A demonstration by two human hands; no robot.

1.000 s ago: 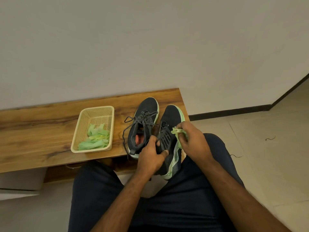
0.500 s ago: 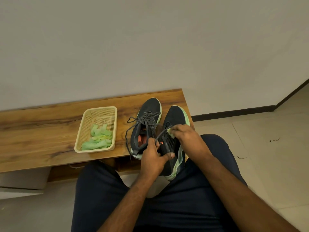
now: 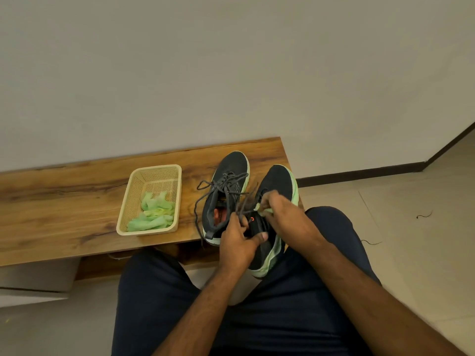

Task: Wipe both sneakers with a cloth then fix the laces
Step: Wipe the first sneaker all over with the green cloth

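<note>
Right sneaker [image 3: 276, 191], centre-right of frame: toe on bench [image 3: 77, 201], heel off its front edge. Left hand [image 3: 237, 242] grips the collar, thumb across. Right hand [image 3: 280, 209] fingers pinch green cloth [image 3: 264, 211] w/ lace [image 3: 246, 201]. Left sneaker [image 3: 226, 191] just beside, laces loose. Basket [image 3: 150, 173], centre-left, holds more cloths.

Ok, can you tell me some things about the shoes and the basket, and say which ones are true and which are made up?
1. The basket holds green cloths. True.
2. Both sneakers lie flat on the bench. False: the left sneaker rests there, but the right sneaker is held up, its heel off the edge.
3. The right hand holds a pale green cloth. True.
4. The left hand is empty. False: it grips the right sneaker and a lace.
5. The left sneaker's laces are tied neatly. False: they hang loose.
</note>
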